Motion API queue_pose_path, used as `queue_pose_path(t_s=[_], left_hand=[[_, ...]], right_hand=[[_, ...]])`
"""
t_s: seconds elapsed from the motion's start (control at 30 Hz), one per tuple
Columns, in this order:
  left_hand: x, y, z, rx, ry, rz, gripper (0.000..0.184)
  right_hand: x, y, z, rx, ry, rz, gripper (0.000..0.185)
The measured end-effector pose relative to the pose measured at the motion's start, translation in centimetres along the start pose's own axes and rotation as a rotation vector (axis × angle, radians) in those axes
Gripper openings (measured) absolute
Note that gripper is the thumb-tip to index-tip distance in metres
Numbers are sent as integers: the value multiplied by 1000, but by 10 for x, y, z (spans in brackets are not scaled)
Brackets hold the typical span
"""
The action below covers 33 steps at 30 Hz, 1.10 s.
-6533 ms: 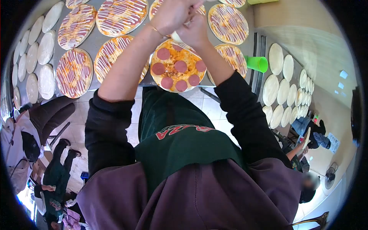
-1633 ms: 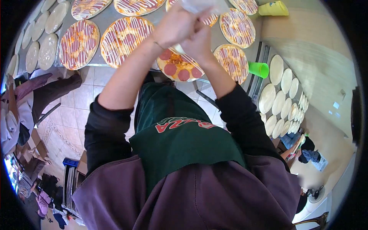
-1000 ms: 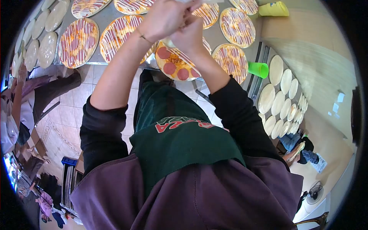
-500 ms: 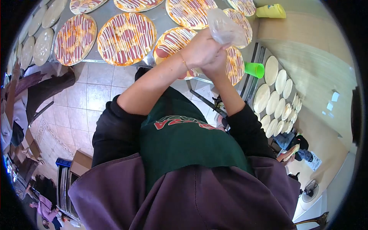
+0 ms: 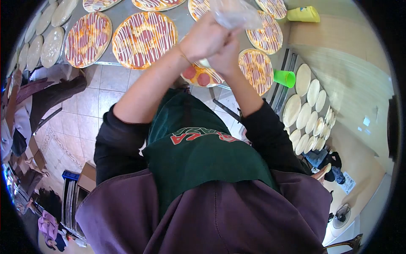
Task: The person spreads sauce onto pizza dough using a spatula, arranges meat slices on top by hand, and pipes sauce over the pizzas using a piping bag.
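Observation:
My left hand [image 5: 206, 37], with a thin bracelet at the wrist, is closed around a clear plastic piping bag [image 5: 237, 15] of white sauce. Pressed against it, my right hand [image 5: 226, 57] is closed on the same bag. The slack top of the bag sticks out above my fists, and its lower end points down between them. Directly underneath lies a pizza [image 5: 198, 76] with round sausage slices and some white sauce lines; my hands and forearm hide much of it. Beside it on the right is a pizza [image 5: 256, 72] striped with sauce.
More sauced pizzas [image 5: 144, 40] cover the metal table [image 5: 111, 59]. Pale dough bases [image 5: 52, 47] lie at the left, others [image 5: 292, 110] on the right-hand table. A green cup [image 5: 284, 78] and a yellow container [image 5: 303, 14] stand at the right edge. Other people are in the background.
Both hands and the bag have shifted left and slightly up over the pizza. The whole view has moved a little, so the table's items appear further right.

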State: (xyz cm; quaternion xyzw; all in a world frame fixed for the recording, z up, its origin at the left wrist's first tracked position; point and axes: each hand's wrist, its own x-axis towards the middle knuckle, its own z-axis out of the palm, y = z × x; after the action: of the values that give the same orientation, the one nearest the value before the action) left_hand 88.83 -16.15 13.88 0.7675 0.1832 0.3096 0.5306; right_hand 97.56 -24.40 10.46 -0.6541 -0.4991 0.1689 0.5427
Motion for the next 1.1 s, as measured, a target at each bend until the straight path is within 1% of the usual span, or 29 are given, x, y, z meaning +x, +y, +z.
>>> queue_pose_path(t_s=[0.03,0.07,0.13,0.17,0.23,0.27,0.33,0.37,0.43,0.47,0.5,0.53,0.57,0.63,0.67,0.7,0.73,0.77,0.8,0.83,0.87,0.93,1.07,1.1], left_hand=[[0,15,13,-303,28,-75,22],[-1,17,23,-308,32,-74,22],[-9,16,42,-555,12,-108,22],[-10,17,43,-558,13,-105,22],[-11,19,46,-671,-44,-154,24],[-10,23,42,-671,-45,-154,24],[-8,26,25,-639,-21,-313,26],[-4,35,6,-633,-22,-317,26],[6,54,-32,-278,-222,-519,26],[6,49,-35,-272,-221,-522,26],[11,40,-36,-468,-82,-511,20],[13,32,-37,-662,61,-493,21],[14,26,-39,-659,61,-493,21],[12,15,-41,-708,50,-418,21],[8,23,-39,-712,52,-417,21],[0,38,-36,-572,28,-409,19],[-3,47,-32,-433,5,-401,27],[-5,40,-21,-439,9,-401,27],[-11,24,-3,-338,55,-166,26],[-15,15,11,-233,102,66,25],[-17,15,21,-235,108,67,25],[-19,22,35,-743,16,-318,24],[-18,23,26,-698,-9,-285,25],[-16,19,19,-458,60,-122,23]], right_hand=[[-7,-4,-9,-51,17,-33,16],[-14,-4,-19,-56,11,-34,16],[-27,-4,-32,-68,-26,51,17],[-30,-5,-33,-71,-27,49,17],[-33,-5,-34,-88,22,7,15],[-32,-4,-33,-88,24,8,15],[-25,-1,-25,-108,-57,30,12],[-19,2,-17,-101,-55,32,12],[-5,6,4,-78,-73,17,17],[3,4,15,-72,-72,17,17],[11,0,27,-2,-65,29,14],[16,-6,34,68,-58,40,12],[19,-10,36,70,-57,39,12],[22,-17,37,75,-58,7,12],[18,-15,34,73,-61,7,12],[11,-9,26,16,-92,51,14],[4,-3,18,-41,-124,94,17],[-4,-1,9,-46,-129,94,17],[-12,0,-1,-76,-106,71,15],[-20,0,-9,-105,-84,48,17],[-26,-1,-15,-107,-89,46,17],[-34,-2,-22,8,-40,43,20],[-30,-5,-19,13,-7,-7,18],[-26,-2,-16,-106,-70,26,19]])
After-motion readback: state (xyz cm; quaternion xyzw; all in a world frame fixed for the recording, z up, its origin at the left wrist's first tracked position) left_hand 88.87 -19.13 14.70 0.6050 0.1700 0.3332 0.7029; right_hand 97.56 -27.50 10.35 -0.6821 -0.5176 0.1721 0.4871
